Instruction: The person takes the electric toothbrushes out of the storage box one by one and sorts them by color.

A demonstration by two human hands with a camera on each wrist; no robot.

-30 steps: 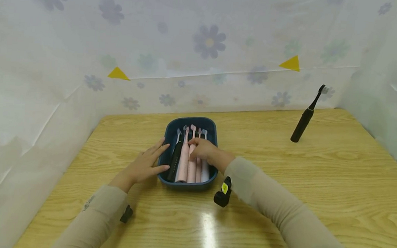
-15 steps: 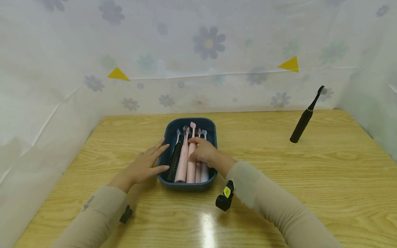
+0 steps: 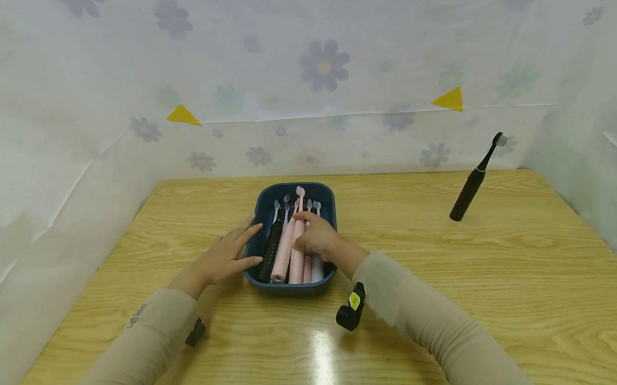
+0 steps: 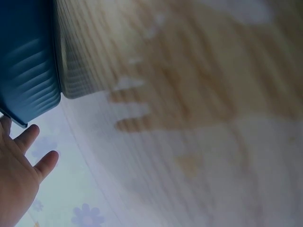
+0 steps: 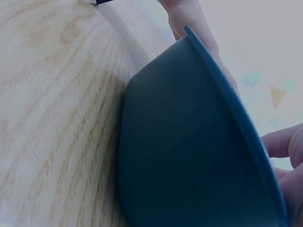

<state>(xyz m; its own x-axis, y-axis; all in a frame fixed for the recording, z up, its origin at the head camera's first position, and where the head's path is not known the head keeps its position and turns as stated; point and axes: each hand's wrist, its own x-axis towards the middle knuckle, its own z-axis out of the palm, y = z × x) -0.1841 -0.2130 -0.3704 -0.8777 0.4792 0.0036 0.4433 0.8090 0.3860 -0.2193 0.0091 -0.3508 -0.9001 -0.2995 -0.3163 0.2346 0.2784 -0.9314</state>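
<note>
A dark blue plastic bin [image 3: 288, 289] holds several electric toothbrushes lying lengthwise. My right hand [image 3: 320, 239] reaches in over the bin's right side and pinches a pink toothbrush [image 3: 296, 268] by its handle; that brush's head points to the far end. Just left of it lies another pink toothbrush [image 3: 282, 255], slightly slanted, then a black toothbrush [image 3: 271, 252]. Partly under my right hand is a white toothbrush [image 3: 317, 271]. My left hand [image 3: 222, 259] is at the bin's left rim with fingers spread. In the right wrist view, the bin wall [image 5: 184, 137] hides the toothbrushes.
A black electric toothbrush [image 3: 467, 193] stands upright on its base at the right rear of the wooden table [image 3: 421, 252]. Flower-print sheeting [image 3: 274, 67] encloses the back and sides, with yellow triangles [image 3: 449, 99] stuck on it.
The pinched pink toothbrush has slid a little toward the bin's far end and its head has risen. The pink toothbrush to its left has turned to a slant. My left hand stays put.
</note>
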